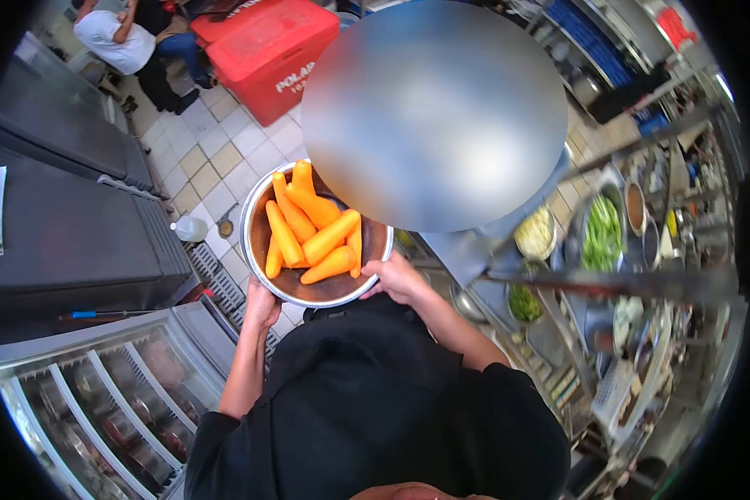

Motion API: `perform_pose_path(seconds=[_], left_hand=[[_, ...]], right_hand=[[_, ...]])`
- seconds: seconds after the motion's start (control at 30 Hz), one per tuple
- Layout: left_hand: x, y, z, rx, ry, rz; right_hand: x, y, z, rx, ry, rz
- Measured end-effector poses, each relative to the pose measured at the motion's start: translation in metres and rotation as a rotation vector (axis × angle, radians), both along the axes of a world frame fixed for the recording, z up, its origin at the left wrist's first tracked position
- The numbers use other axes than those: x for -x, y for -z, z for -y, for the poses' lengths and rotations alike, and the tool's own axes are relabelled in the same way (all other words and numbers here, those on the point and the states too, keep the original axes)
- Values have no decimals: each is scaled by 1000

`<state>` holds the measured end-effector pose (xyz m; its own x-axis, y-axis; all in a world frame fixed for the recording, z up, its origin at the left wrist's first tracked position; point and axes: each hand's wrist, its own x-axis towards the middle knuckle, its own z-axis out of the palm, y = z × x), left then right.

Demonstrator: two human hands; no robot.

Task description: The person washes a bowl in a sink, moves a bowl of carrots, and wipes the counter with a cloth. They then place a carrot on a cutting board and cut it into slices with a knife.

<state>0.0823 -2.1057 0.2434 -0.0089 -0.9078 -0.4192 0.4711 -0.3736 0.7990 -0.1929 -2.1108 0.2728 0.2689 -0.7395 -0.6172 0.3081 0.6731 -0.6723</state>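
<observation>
A round metal bowl (377,281) is held up in front of my body, with several peeled orange carrots (296,218) piled inside it. My left hand (262,303) grips the bowl's near left side, its fingers partly hidden beneath the bowl. My right hand (397,279) closes on the rim at the near right, thumb on the edge. Part of the bowl's far right side is covered by a large blurred oval.
A red cooler box (267,62) stands ahead on the tiled floor, with people (125,42) beyond it. A glass-topped fridge (100,400) is at left. Bowls of greens (602,233) and pale shredded vegetable (534,233) sit at right. A white jug (192,229) stands on the floor.
</observation>
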Motion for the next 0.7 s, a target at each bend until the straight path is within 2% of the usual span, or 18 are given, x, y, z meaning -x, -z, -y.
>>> perform_pose_path(seconds=[0.1, 0.13, 0.27, 0.43, 0.5, 0.57, 0.63, 0.7], left_hand=[[-45, 18, 43, -20, 51, 40], [-42, -6, 58, -15, -27, -8], [-77, -14, 105, 17, -142, -55], [-118, -8, 189, 63, -155, 108], [-132, -13, 245, 91, -188, 248], [-168, 9, 305, 50, -167, 402], [-190, 10, 373, -72, -47, 491], [-187, -7, 437, -38, 76, 409]], right_hand=[[-27, 5, 67, -33, -67, 75], [-37, -2, 90, -20, -99, 74], [-70, -15, 171, -10, -210, 96], [-92, -14, 255, -66, -220, 152], [-101, -6, 284, -85, -135, 154], [-106, 7, 311, -132, -71, 192], [-110, 10, 337, -138, -2, 187], [-114, -8, 358, -41, 126, 164]])
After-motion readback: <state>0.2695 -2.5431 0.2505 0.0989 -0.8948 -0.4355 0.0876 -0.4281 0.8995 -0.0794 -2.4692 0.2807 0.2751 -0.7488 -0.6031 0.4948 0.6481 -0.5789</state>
